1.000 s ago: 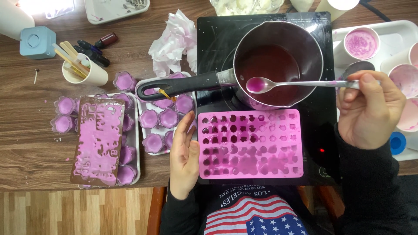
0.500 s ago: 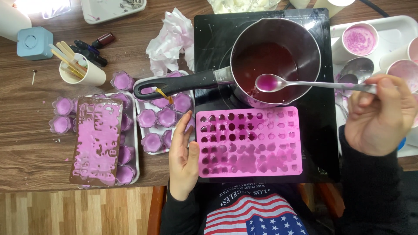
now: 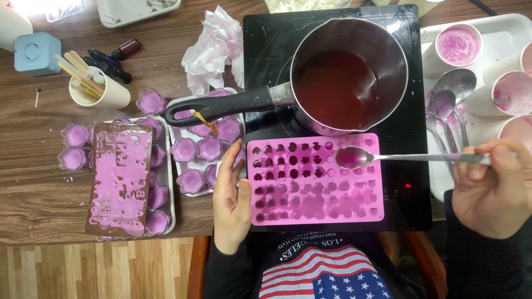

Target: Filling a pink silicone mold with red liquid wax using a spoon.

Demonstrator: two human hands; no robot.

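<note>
right hand (image 3: 490, 185) pinches the far end of a thin stiff spoon (image 3: 388, 158) brimming with runny pink liquid over the floppy pink mold (image 3: 316, 180) near the desk's front edge, left hand (image 3: 233, 199) lying flat, steadying its left side

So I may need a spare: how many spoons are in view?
3. One spoon, filled with pink liquid, is in the right hand over the pink mould. Two spoons lie on the white tray; more may be hidden.
</note>
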